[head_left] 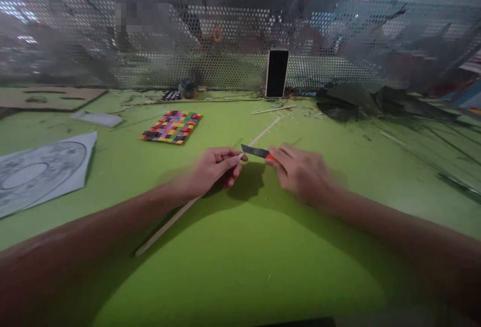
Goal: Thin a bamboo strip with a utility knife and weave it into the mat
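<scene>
On my feed I count one pale strip (169, 224) over the surface (244, 267), pinched in the grip of the left hand (214, 169); one knife (256, 151) clasped by the right hand (302, 171), blade at the strip; beyond, one phone (277, 73), one woven square (173, 127).

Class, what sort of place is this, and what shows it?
Probably a craft workspace: a woven-looking multicoloured square and a patterned sheet lie on the green table, where the right hand holds a knife at a thin strip in the left hand.

Head view, forward and down over table (240, 267)
</scene>
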Tool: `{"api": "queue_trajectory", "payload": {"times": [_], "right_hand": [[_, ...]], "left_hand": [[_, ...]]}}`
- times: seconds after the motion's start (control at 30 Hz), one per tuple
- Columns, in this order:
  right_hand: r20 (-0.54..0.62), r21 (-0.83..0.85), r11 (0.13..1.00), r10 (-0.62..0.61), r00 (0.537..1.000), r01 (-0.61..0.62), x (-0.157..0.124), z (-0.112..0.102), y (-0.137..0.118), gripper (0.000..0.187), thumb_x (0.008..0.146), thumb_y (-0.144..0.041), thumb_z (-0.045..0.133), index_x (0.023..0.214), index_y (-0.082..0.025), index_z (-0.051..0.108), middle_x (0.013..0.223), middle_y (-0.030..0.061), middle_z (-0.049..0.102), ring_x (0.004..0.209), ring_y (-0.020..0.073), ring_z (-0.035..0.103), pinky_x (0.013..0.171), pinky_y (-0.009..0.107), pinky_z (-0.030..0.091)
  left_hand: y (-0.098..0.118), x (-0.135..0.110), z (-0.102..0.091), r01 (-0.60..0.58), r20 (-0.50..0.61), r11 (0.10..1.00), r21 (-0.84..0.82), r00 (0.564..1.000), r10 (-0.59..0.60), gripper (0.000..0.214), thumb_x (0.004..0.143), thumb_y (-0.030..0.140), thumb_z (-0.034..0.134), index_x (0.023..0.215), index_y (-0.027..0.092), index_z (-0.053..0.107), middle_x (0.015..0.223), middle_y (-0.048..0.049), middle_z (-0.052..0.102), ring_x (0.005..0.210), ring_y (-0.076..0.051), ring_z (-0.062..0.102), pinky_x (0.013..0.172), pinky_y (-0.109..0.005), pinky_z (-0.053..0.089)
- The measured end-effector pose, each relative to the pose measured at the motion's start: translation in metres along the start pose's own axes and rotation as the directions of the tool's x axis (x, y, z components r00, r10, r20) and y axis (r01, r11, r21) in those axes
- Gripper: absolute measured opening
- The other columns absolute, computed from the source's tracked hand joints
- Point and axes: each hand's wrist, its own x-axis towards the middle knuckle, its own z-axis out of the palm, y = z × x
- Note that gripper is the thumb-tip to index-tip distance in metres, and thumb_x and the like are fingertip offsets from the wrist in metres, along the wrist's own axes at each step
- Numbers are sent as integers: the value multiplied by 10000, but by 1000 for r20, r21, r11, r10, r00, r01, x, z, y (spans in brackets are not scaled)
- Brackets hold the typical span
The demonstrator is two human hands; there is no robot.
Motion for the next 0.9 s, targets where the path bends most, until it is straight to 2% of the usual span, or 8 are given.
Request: {"api": "queue_trajectory", "payload": {"times": [0.13, 0.37, 0.77, 0.9], "right_hand": [[-24, -50, 999, -6, 1000, 5, 0, -1, 2, 447, 1096, -331, 372, 1279, -101, 710, 917, 102, 708, 585, 130, 478, 471, 269, 253], [-67, -37, 997, -64, 996, 62, 0, 2, 10, 447, 1109, -341, 371, 1225, -90, 722, 885, 93, 712, 573, 116, 476, 480, 249, 260], [-73, -94, 995, -42, 996, 35, -1, 2, 9, 456, 1102, -383, 380, 1242, -125, 728, 919, 88, 727, 598, 132, 484, 514, 281, 252], [-47, -63, 998, 15, 999, -18, 2, 1, 29, 450, 1097, -346, 362, 1188, -122, 742, 865, 84, 711, 555, 125, 469, 484, 268, 255]], "left_hand": [[-1, 1, 0, -13, 6, 1000, 18, 1000, 13, 185, 934, 313, 673, 942, 130, 644, 671, 26, 612, 477, -60, 528, 444, -182, 405], [-10, 7, -4, -24, 27, 1000, 20, 999, 23, 183, 962, 311, 641, 998, 133, 662, 708, 19, 631, 498, -60, 538, 462, -182, 409], [-4, 8, -2, 14, 26, 1000, 8, 1000, -15, 121, 1005, 212, 576, 975, 127, 656, 668, 32, 608, 474, -52, 512, 455, -177, 387], [-1, 4, -5, 48, 33, 998, 43, 998, -50, 115, 1008, 189, 568, 950, 129, 647, 681, 27, 623, 493, -56, 532, 472, -177, 416]]}}
